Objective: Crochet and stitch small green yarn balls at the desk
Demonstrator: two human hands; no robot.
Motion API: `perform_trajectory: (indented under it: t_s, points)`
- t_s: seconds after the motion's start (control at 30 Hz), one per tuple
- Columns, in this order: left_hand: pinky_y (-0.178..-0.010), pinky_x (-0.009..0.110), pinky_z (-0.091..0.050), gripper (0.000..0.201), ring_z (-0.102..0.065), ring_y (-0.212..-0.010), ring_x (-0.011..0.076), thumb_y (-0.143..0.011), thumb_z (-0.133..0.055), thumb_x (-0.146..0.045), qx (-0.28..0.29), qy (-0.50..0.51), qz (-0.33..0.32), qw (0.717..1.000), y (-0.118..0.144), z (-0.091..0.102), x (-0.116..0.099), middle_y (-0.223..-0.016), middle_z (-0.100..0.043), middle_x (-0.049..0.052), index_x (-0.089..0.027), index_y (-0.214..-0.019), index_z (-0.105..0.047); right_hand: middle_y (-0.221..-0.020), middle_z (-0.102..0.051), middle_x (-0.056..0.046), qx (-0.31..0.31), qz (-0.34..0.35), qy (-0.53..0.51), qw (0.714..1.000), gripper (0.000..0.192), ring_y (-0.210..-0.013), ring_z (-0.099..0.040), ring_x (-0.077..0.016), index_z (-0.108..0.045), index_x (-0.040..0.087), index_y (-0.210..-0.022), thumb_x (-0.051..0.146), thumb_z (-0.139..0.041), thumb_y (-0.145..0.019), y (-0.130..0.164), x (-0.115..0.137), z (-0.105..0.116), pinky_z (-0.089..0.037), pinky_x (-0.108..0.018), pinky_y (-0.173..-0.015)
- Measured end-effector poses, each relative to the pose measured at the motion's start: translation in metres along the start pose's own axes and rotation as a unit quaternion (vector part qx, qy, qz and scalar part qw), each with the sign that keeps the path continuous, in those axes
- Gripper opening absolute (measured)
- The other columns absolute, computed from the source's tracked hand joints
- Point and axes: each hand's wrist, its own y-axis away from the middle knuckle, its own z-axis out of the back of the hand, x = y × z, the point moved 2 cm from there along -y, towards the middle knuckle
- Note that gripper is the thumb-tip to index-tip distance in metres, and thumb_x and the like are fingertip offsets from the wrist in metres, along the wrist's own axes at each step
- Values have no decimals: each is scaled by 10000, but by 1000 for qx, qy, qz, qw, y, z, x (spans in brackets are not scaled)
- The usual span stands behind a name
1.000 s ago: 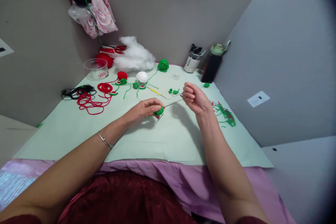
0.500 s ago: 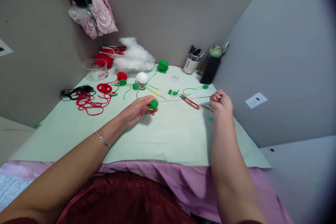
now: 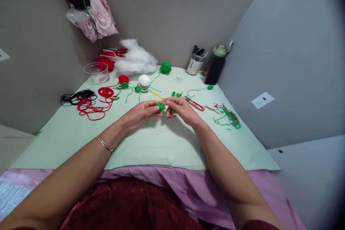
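Left hand (image 3: 138, 113): fingers pinched on a small green crocheted piece (image 3: 161, 107), held just above the counter (image 3: 167, 143).
Right hand (image 3: 180, 109): fingers closed at the right side of the green piece, touching it; what they pinch is too small to tell.
Orange snips (image 3: 196, 104): on the counter just right of the right fingers.
Yarn scraps (image 3: 228, 116): further right, well apart.
White ball (image 3: 143, 81): beyond the fingers, among red and green bits.
Red yarn tangle (image 3: 91, 106): well left of the left fingers.

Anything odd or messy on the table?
Loose green and red yarn scraps lie scattered near the table's right edge, and red yarn sprawls tangled at left. Nothing spilled or damaged; both hands work the green ball.
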Motion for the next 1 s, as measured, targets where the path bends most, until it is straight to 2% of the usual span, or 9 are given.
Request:
perform_trajectory:
  t_s: [0.13,0.27,0.37,0.43,0.57,0.7,0.83,0.9,1.0]
  points:
    - [-925,383,-542,330,-662,-988,218,-785,-799,-389,9,-15,7,1000,1,-1,-2,-1072,-737,103,-178,-1039,-783,-717,-659,-17,55,-28,21,998,409,-596,-598,-107,-681,148,-938,549,-642,-866,6,3,4,-419,-224,-570]
    - [-887,351,-554,327,-672,-937,196,-769,-812,-359,-1,-10,1,1000,1,-2,-1,-1043,-738,91,-181,-1038,-759,-591,-491,42,115,-14,75,990,376,-568,-419,-79,-698,142,-863,505,-613,-907,9,8,19,-338,-211,-562]
    - [-835,326,-559,332,-677,-831,167,-719,-849,-336,-19,-7,8,1000,-1,-1,1,-943,-728,58,-173,-985,-735,-677,-514,27,133,-12,99,986,358,-613,-390,-80,-702,145,-858,498,-646,-882,11,10,22,-303,-211,-559]
    - [-809,316,-557,337,-675,-778,152,-685,-870,-322,-29,-11,13,999,-2,-1,3,-877,-710,33,-168,-944,-720,-697,-530,21,115,-19,91,989,350,-617,-389,-81,-688,145,-828,493,-676,-849,11,10,23,-296,-214,-558]
    - [-745,309,-539,329,-670,-729,153,-662,-876,-328,-40,-38,1,998,-4,1,6,-809,-701,22,-166,-880,-689,-595,-451,48,46,-38,32,998,343,-559,-319,-75,-661,148,-741,484,-731,-765,5,7,22,-269,-224,-534]
    - [-657,288,-493,330,-613,-644,132,-652,-870,-302,-76,-117,-28,990,-5,3,9,-772,-692,5,-169,-887,-681,-579,-437,56,10,-47,-3,999,337,-536,-285,-70,-659,150,-738,472,-757,-719,3,7,18,-238,-227,-519]
    - [-673,290,-486,345,-633,-724,154,-647,-859,-268,-128,-151,-77,977,-5,1,10,-846,-712,19,-172,-913,-661,-565,-418,54,19,-2,35,999,326,-544,-328,-82,-708,147,-807,473,-689,-814,11,18,6,-267,-228,-528]
    - [-723,307,-506,358,-656,-786,169,-653,-857,-274,-142,-139,-105,974,-4,0,8,-909,-721,35,-174,-924,-647,-596,-499,31,43,15,67,997,340,-565,-400,-92,-726,148,-868,475,-634,-880,17,25,-4,-299,-230,-537]
    - [-764,323,-516,378,-665,-787,169,-676,-841,-276,-169,-118,-137,969,-2,1,3,-884,-701,25,-174,-969,-625,-708,-643,-19,77,29,132,988,351,-628,-513,-114,-733,150,-935,463,-573,-940,25,31,-16,-383,-236,-583]
